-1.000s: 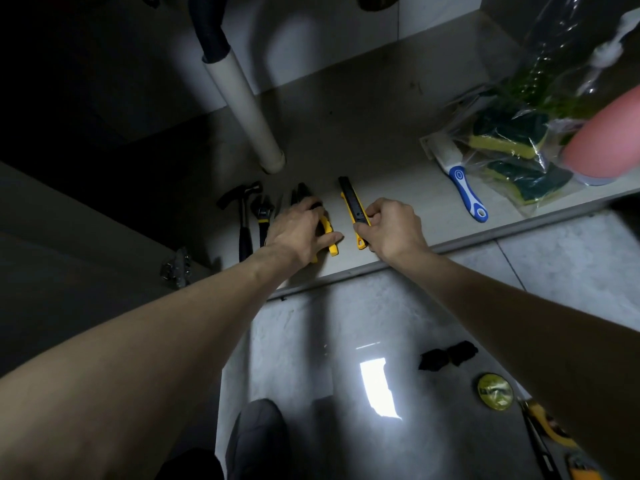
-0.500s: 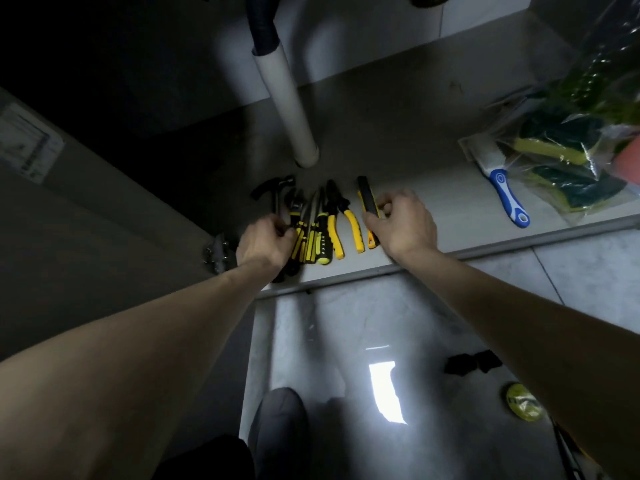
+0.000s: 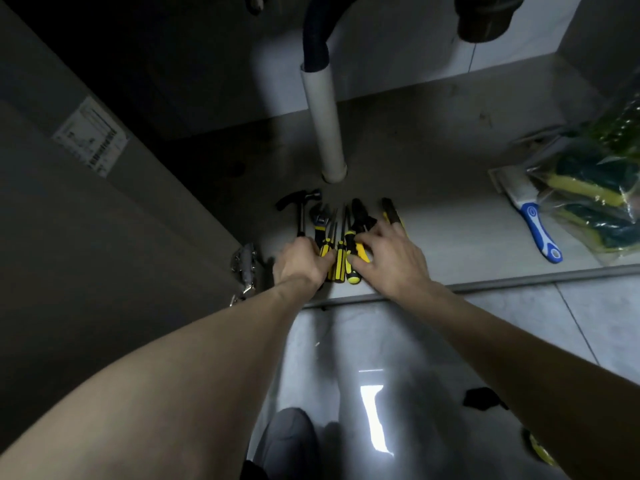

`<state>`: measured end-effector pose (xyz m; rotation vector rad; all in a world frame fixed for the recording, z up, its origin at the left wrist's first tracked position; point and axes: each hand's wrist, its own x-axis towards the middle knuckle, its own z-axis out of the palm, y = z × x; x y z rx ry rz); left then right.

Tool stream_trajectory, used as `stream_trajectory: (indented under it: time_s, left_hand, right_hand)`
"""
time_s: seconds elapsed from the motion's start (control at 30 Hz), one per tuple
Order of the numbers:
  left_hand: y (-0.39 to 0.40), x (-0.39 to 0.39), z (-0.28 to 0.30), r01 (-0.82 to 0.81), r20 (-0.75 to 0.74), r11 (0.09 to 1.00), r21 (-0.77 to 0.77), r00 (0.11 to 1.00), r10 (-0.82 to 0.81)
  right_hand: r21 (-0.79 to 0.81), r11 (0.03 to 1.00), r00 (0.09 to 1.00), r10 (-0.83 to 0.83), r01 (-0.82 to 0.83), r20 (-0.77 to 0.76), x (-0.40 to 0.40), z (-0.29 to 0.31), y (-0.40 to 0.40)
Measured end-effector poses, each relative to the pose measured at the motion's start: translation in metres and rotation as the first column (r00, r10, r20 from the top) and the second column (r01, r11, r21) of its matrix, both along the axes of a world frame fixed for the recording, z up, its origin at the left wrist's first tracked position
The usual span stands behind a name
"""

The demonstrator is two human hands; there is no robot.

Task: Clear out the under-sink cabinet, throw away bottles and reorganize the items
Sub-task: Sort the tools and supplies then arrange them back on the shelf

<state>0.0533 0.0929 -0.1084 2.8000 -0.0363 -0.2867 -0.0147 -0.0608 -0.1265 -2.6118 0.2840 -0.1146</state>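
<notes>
While the white printed label (image 3: pixel 90 136) at upper left stays unreadable, the left hand (image 3: pixel 300 263) and right hand (image 3: pixel 388 258) press relaxed fingers on yellow-and-black-handled tools (image 3: pixel 341 258), grasping nothing.

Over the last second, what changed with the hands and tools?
The right hand let go of the utility knife and moved left onto the pliers. The left hand slid left off the pliers to the hammer side, pressing the tools together. The scrub brush and white pipe stayed put.
</notes>
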Motion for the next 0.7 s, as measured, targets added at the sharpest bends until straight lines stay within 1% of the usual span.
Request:
stream_trajectory:
  time_s: [0.07,0.17,0.23,0.37,0.43,0.53,0.63,0.7]
  left_hand:
    - [0.000,-0.001,0.000,0.002,0.007,1.000,-0.001,1.000,-0.002]
    - [-0.002,-0.005,0.002,0.031,0.040,0.999,-0.010,0.999,-0.030]
    - [-0.004,-0.009,0.003,0.044,0.055,0.998,-0.036,0.998,-0.042]
    - [-0.007,-0.016,0.001,0.007,0.060,0.996,-0.092,0.998,-0.002]
    - [-0.008,-0.017,0.001,-0.010,0.044,0.993,-0.119,0.999,0.015]
    - [-0.011,-0.021,0.000,-0.001,-0.004,0.986,-0.164,1.000,0.001]
    - [-0.013,-0.026,-0.001,-0.002,0.007,0.992,-0.127,1.000,0.003]
    - [-0.015,-0.028,-0.002,-0.003,0.035,0.996,-0.084,0.999,0.006]
  right_hand:
    - [-0.026,1.000,1.000,-0.010,0.010,-0.024,0.000,0.002,0.000]
    - [-0.077,0.997,0.998,0.017,-0.022,-0.062,-0.002,0.006,0.000]
    - [-0.083,0.996,0.997,0.028,-0.034,-0.068,-0.007,0.008,-0.001]
    - [-0.094,0.994,0.996,0.048,-0.055,-0.074,-0.016,0.010,-0.005]
    - [-0.113,0.992,0.996,0.049,-0.058,-0.077,-0.018,0.011,-0.008]
    - [-0.128,0.992,0.997,0.002,-0.012,-0.079,-0.018,0.011,-0.010]
    - [-0.137,0.991,0.996,-0.023,0.012,-0.085,-0.017,0.012,-0.009]
    - [-0.111,0.994,0.996,-0.030,0.020,-0.086,-0.017,0.012,-0.009]
